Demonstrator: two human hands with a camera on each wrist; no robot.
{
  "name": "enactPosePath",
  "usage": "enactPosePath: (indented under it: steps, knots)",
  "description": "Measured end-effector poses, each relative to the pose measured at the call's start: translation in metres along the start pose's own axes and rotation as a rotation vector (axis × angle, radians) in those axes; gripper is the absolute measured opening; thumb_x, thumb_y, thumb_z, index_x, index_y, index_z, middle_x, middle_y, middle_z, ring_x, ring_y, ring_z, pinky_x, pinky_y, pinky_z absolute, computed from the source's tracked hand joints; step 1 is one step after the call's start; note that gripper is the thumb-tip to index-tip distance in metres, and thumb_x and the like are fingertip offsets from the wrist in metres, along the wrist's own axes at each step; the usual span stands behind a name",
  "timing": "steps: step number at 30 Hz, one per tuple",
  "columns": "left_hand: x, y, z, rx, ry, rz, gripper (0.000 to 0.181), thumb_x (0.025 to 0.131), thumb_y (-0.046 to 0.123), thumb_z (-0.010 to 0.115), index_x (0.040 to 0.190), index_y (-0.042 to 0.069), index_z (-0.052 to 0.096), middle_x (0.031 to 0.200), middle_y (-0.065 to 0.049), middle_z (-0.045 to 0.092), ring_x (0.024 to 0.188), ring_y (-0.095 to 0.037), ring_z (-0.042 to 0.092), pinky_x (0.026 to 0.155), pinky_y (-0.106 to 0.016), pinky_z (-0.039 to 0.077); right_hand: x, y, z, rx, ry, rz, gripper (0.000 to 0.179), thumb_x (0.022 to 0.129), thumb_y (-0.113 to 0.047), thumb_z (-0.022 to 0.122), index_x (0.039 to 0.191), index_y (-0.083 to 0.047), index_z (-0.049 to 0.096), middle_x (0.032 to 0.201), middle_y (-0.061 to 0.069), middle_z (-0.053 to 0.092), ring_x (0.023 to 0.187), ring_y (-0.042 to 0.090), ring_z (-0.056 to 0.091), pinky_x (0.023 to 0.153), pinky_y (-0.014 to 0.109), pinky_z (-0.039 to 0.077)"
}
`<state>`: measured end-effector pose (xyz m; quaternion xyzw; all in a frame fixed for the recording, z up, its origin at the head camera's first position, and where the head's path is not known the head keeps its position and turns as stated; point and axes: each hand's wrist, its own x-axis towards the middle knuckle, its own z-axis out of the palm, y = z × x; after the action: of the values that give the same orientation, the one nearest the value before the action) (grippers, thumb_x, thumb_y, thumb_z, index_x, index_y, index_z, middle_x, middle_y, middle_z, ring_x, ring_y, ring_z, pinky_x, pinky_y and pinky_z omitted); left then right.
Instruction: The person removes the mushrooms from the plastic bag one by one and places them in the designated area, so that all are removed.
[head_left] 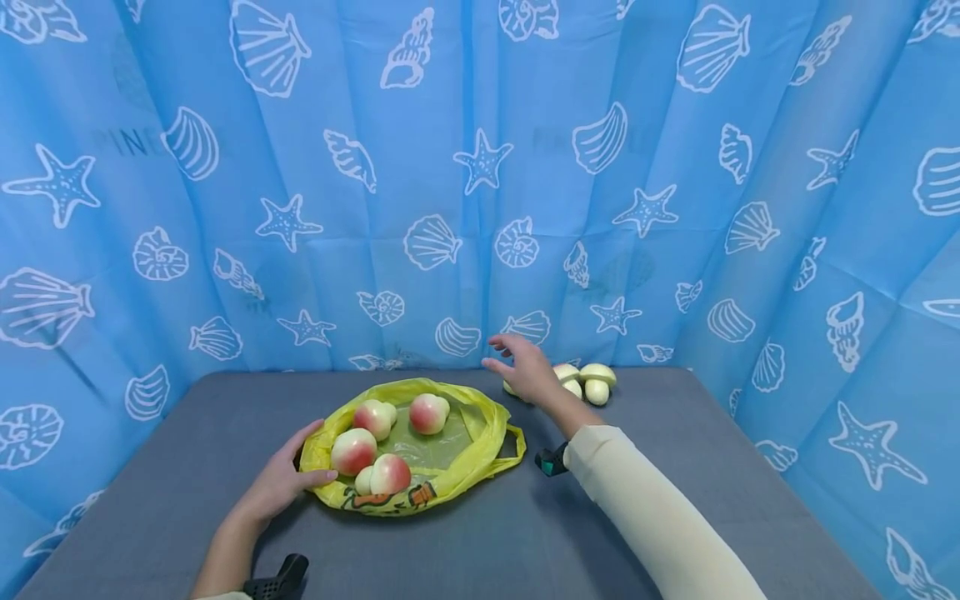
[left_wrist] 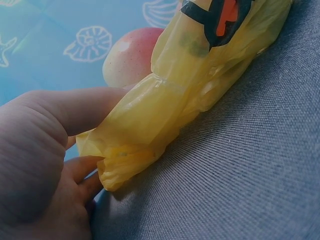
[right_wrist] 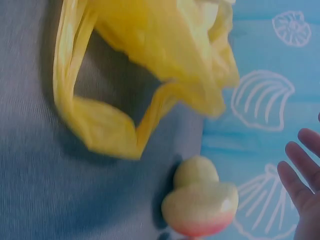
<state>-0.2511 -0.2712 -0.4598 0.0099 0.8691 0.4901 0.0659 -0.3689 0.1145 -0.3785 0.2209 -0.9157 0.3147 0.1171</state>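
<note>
while near pale mushrooms (head_left: pixel 597 385), right fingers (right_wrist: pixel 302 159) spread, left fingers (left_wrist: pixel 82 167) pinching yellow bag (head_left: pixel 491 435)

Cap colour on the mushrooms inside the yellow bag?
The caps are cream shading to pinkish red; clearest in the head view.

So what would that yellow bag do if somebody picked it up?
The yellow bag would probably flop and sag, since it looks thin and crumpled. The mushrooms inside might roll together, as they look smooth and round-capped.
</note>
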Motion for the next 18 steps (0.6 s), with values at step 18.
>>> enactPosePath:
  steps: [18]
  knots:
    - [0.000, -0.001, 0.000, -0.010, -0.007, 0.015, 0.095, 0.085, 0.035, 0.074, 0.155, 0.008, 0.017, 0.155, -0.028, 0.016, 0.138, -0.046, 0.017, 0.105, -0.068, 0.019, 0.007, -0.039, 0.035, 0.230, -0.136, 0.031, 0.042, 0.096, -0.035, 0.062, 0.132, -0.015, 0.057, 0.125, 0.005, 0.061, 0.110, 0.022, 0.059, 0.084, 0.037, 0.051]
